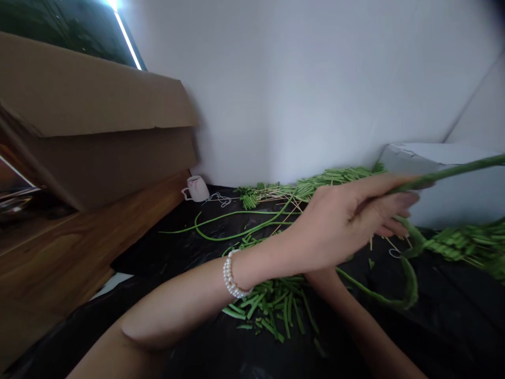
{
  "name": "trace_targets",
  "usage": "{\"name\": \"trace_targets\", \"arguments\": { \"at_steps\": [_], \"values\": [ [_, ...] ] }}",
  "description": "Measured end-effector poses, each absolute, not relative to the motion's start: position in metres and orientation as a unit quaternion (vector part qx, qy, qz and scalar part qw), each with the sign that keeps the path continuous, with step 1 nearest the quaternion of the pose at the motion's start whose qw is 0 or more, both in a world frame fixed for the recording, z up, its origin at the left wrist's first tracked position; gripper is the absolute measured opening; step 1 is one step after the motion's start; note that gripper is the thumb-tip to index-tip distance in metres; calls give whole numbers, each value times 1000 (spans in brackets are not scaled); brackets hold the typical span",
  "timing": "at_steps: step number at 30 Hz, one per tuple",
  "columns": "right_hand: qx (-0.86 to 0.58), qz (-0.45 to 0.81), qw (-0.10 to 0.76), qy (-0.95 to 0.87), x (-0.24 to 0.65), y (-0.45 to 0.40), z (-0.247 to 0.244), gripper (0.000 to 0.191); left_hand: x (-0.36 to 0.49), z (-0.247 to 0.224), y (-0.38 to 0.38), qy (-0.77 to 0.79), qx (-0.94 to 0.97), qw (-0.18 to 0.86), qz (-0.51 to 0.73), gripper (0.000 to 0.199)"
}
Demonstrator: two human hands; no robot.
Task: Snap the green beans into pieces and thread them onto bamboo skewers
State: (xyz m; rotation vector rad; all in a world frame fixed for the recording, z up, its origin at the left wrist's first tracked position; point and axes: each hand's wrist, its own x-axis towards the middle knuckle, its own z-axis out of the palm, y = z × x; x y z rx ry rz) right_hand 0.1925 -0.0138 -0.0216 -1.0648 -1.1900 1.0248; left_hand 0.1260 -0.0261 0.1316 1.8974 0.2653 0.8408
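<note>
My left hand [347, 216], with a pearl bracelet [231, 276] at its wrist, reaches across to the right. Its fingers are closed on a long green bean [465, 169], which runs out past the right edge; a limp green length [410, 284] curls below those fingers. Crossing underneath is my right forearm [355, 316]; the hand itself is hidden behind my left arm, so its fingers do not show. Below my left wrist lies a heap of cut bean pieces [276, 308] on black plastic sheeting [205, 337]. More uncut long beans [232, 237] loop across the sheeting to the left.
Along the wall, bundles of bean pieces [339, 180] lie with thin wooden skewers [272, 196]. Another bundle [469, 243] sits at the right, by a white box [418, 179]. A white mug [197, 188] with string [221, 199] stands near a large cardboard box [102, 110].
</note>
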Motion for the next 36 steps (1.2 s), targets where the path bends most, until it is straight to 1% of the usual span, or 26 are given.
{"name": "trace_targets", "arguments": {
  "at_steps": [1, 3, 5, 6, 7, 9, 11, 12, 14, 15, 16, 18, 20, 21, 23, 26, 29, 32, 35, 36],
  "values": [
    [-463, 420, 580, -523, 193, -18, -23, 14, 124, 134, -22, 117, 782, 501, 352, 36],
    [-478, 318, 576, -582, 194, -27, -25, 20, 118, 141, -14, 139, 776, 492, 370, 34],
    [-483, 158, 586, -631, 196, -35, -24, 13, 109, 149, -4, 167, 769, 467, 404, 33],
    [-479, 71, 598, -639, 198, -39, -22, 7, 104, 154, 1, 175, 764, 453, 425, 33],
    [-471, -7, 614, -634, 199, -41, -20, 5, 99, 158, 6, 178, 759, 441, 444, 33],
    [-455, -134, 641, -604, 204, -46, -14, 18, 89, 164, 14, 180, 753, 417, 475, 32],
    [-447, -197, 672, -557, 208, -48, -8, 31, 81, 169, 17, 199, 754, 390, 490, 32],
    [-452, -192, 692, -529, 210, -47, -5, 39, 78, 170, 17, 215, 756, 377, 491, 32],
    [-491, -119, 712, -488, 213, -45, -1, 51, 75, 172, 14, 238, 762, 356, 486, 34],
    [-520, -66, 703, -480, 214, -42, -1, 50, 75, 173, 12, 242, 765, 349, 484, 34],
    [-554, -13, 678, -484, 216, -39, -2, 43, 77, 175, 8, 241, 768, 343, 484, 34],
    [-599, 72, 609, -515, 220, -32, -6, 22, 82, 179, 0, 226, 773, 338, 487, 34],
    [-599, 149, 577, -535, 222, -26, -12, 23, 88, 182, -8, 201, 780, 345, 482, 34],
    [-591, 191, 581, -526, 222, -23, -15, 27, 90, 182, -10, 192, 784, 350, 476, 34],
    [-555, 277, 617, -483, 222, -19, -19, 34, 91, 176, -10, 188, 788, 361, 461, 36],
    [-484, 379, 680, -400, 221, -16, -18, 41, 79, 146, 3, 218, 779, 386, 443, 37],
    [-441, 435, 708, -338, 219, -16, -15, 42, 54, 96, 21, 302, 760, 416, 397, 39],
    [-413, 457, 723, -313, 217, -16, -13, 42, 34, 51, 31, 376, 761, 414, 329, 43],
    [-406, 449, 735, -304, 217, -15, -14, 39, 26, 27, 30, 384, 773, 431, 261, 48],
    [-409, 443, 739, -301, 218, -15, -14, 39, 26, 22, 29, 381, 776, 440, 244, 47]
  ]
}}
